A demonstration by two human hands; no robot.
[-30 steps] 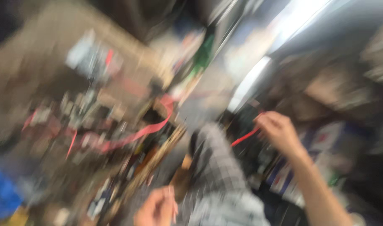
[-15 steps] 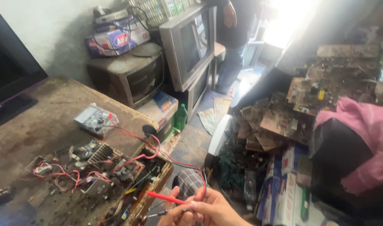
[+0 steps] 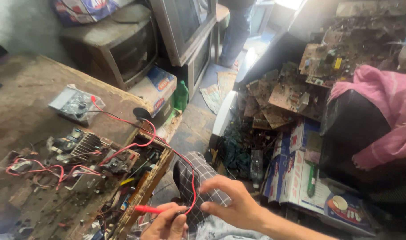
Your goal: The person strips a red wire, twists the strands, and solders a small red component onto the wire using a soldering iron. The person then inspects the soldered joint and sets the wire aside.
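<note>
My left hand [image 3: 166, 223] sits at the bottom edge and grips a red test probe [image 3: 146, 209] that points left toward the bench edge. Its red lead wire [image 3: 193, 186] arcs up over my checked trouser knee [image 3: 197, 175]. My right hand [image 3: 231, 202] hovers just right of it, fingers curled, fingertips pinching at the wire near the probe's rear. The lead runs back across the wooden bench [image 3: 25, 102] to a multimeter in a clear plastic bag [image 3: 76, 103]. A circuit board with a finned heat sink [image 3: 85, 149] lies on the bench amid red wires.
Old televisions [image 3: 136, 49] stand stacked behind the bench. Scrap circuit boards [image 3: 283, 95], cardboard boxes [image 3: 296, 169] and a pink cloth [image 3: 380, 111] over a dark set crowd the right. Another person's legs [image 3: 236, 31] stand at the top. A green bottle [image 3: 180, 95] sits on the floor.
The blurred view has steadied and tilted lower. My right hand came down from the right side to meet the left, and both now hold the red probe and its wire.
</note>
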